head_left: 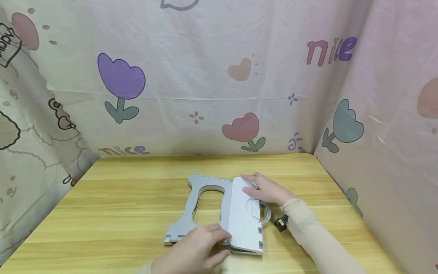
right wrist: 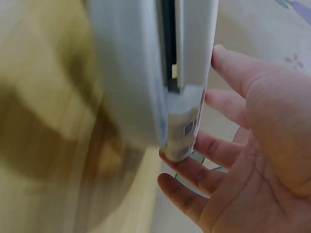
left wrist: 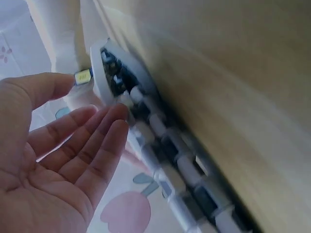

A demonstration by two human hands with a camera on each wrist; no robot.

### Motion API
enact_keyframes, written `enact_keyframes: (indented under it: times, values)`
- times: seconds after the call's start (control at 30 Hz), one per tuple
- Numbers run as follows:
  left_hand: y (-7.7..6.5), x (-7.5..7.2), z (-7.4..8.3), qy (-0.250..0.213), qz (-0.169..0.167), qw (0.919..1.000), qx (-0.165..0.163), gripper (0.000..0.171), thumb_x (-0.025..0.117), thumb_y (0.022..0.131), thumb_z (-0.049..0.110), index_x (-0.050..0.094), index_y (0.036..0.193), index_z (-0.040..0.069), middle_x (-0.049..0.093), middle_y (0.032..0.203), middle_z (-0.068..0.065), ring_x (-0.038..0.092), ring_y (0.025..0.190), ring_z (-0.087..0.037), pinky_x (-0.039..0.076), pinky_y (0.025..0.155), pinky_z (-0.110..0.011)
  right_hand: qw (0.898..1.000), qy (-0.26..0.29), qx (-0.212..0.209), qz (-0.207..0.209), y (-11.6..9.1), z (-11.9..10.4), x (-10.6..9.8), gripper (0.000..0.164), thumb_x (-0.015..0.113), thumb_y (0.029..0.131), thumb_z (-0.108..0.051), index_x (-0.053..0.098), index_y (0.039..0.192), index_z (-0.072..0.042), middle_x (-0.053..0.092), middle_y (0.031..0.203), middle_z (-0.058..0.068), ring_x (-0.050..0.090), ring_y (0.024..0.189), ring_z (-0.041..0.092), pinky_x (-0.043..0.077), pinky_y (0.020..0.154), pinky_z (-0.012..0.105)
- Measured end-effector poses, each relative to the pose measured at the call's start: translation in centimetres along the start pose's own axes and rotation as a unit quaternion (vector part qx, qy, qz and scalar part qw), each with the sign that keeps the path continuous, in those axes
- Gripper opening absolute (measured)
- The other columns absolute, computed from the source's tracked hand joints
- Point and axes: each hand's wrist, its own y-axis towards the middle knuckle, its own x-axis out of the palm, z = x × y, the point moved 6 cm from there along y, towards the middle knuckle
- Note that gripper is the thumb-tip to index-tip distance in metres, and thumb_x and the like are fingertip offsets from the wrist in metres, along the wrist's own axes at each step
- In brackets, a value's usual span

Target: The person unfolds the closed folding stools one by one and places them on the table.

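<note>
A folding step stool (head_left: 244, 217) in grey and white plastic lies folded on the table, with a ribbed white panel on its right and a grey frame (head_left: 184, 221) with a large oval opening on its left. My left hand (head_left: 196, 249) is at the near edge, fingertips right at the panel's lower corner; the left wrist view shows those fingers fairly straight beside a row of hinge knuckles (left wrist: 167, 165). At the far right corner, my right hand (head_left: 268, 189) rests its fingertips on the white panel. Its fingers spread along the stool's edge (right wrist: 182, 141) in the right wrist view.
A rounded handle (head_left: 266, 213) sticks out from the stool's right side. Beside my right wrist is a small black device with a yellow label (head_left: 281, 223). The wooden table (head_left: 113, 205) is bordered at the back and sides by a patterned curtain (head_left: 191, 76).
</note>
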Motion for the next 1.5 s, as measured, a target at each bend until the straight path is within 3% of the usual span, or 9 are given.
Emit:
enact_keyframes:
  times: [0.13, 0.23, 0.37, 0.6, 0.7, 0.9, 1.2, 1.5]
  values:
    - [-0.6, -1.3, -0.5, 0.050, 0.044, 0.9977, 0.011, 0.028, 0.083, 0.094, 0.022, 0.075, 0.119, 0.011, 0.073, 0.106, 0.005, 0.062, 0.085, 0.003, 0.051, 0.076, -0.006, 1.000, -0.002, 0.011, 0.009, -0.4, 1.0, -0.3, 0.068, 0.061, 0.109, -0.040, 0.044, 0.161, 0.000, 0.059, 0.148, 0.028, 0.061, 0.134, 0.039, 0.048, 0.119, 0.059]
    - [-1.2, -2.1, -1.3, 0.115, 0.056, 0.9918, -0.001, 0.037, 0.087, 0.091, 0.027, 0.075, 0.122, 0.012, 0.073, 0.110, 0.005, 0.065, 0.091, -0.003, 0.057, 0.077, -0.016, 1.000, -0.002, 0.018, 0.009, -0.7, 1.7, -0.4, 0.070, 0.061, 0.110, -0.039, 0.044, 0.157, 0.009, 0.069, 0.126, 0.022, 0.067, 0.112, 0.030, 0.056, 0.105, 0.051]
    - [-2.1, -2.6, -2.2, 0.172, 0.036, 0.9839, -0.031, 0.048, 0.090, 0.087, 0.033, 0.073, 0.126, 0.011, 0.073, 0.115, 0.004, 0.068, 0.100, -0.011, 0.062, 0.078, -0.025, 1.000, 0.007, 0.030, 0.008, -0.9, 2.2, -0.5, 0.067, 0.061, 0.109, -0.037, 0.050, 0.149, 0.016, 0.068, 0.100, 0.008, 0.059, 0.088, 0.016, 0.056, 0.088, 0.040]
    - [-3.0, -2.6, -3.5, 0.173, -0.039, 0.9814, -0.073, 0.048, 0.090, 0.085, 0.032, 0.074, 0.124, 0.008, 0.072, 0.114, 0.003, 0.068, 0.099, -0.010, 0.063, 0.079, -0.027, 0.999, 0.007, 0.049, 0.005, -1.3, 2.8, -0.4, 0.046, 0.060, 0.110, -0.040, 0.069, 0.123, 0.003, 0.063, 0.088, 0.004, 0.055, 0.080, 0.015, 0.051, 0.073, 0.033]
    - [-3.1, -2.5, -3.7, 0.174, -0.054, 0.9803, -0.078, 0.043, 0.090, 0.087, 0.028, 0.074, 0.121, 0.009, 0.073, 0.111, 0.003, 0.069, 0.099, -0.010, 0.064, 0.079, -0.027, 0.999, 0.011, 0.050, 0.004, -1.3, 2.9, -0.3, 0.038, 0.059, 0.110, -0.040, 0.071, 0.111, -0.003, 0.061, 0.084, 0.002, 0.053, 0.077, 0.014, 0.047, 0.069, 0.030]
    - [-3.1, -2.2, -3.6, 0.176, -0.049, 0.9801, -0.078, 0.034, 0.091, 0.086, 0.021, 0.075, 0.114, 0.011, 0.071, 0.104, 0.005, 0.066, 0.094, -0.008, 0.062, 0.076, -0.024, 0.999, 0.019, 0.049, 0.007, -1.3, 3.0, 0.1, 0.041, 0.058, 0.111, -0.040, 0.071, 0.117, -0.001, 0.063, 0.089, 0.001, 0.055, 0.082, 0.014, 0.050, 0.076, 0.031]
    - [-3.3, -1.8, -3.2, 0.174, -0.039, 0.9796, -0.093, 0.032, 0.092, 0.084, 0.019, 0.075, 0.110, 0.012, 0.070, 0.100, 0.006, 0.066, 0.092, -0.007, 0.062, 0.073, -0.023, 0.998, 0.045, 0.053, -0.004, -1.2, 2.7, 0.4, 0.036, 0.055, 0.112, -0.040, 0.064, 0.095, -0.010, 0.056, 0.077, -0.001, 0.051, 0.072, 0.013, 0.045, 0.066, 0.027]
    - [-3.4, -1.3, -2.9, 0.184, -0.021, 0.9787, -0.089, 0.034, 0.095, 0.080, 0.017, 0.075, 0.108, 0.013, 0.069, 0.098, 0.007, 0.065, 0.092, -0.008, 0.062, 0.074, -0.023, 0.994, 0.081, 0.073, -0.010, -1.4, 3.1, 0.8, 0.037, 0.054, 0.112, -0.042, 0.067, 0.102, -0.008, 0.064, 0.080, -0.001, 0.053, 0.071, 0.013, 0.046, 0.067, 0.027]
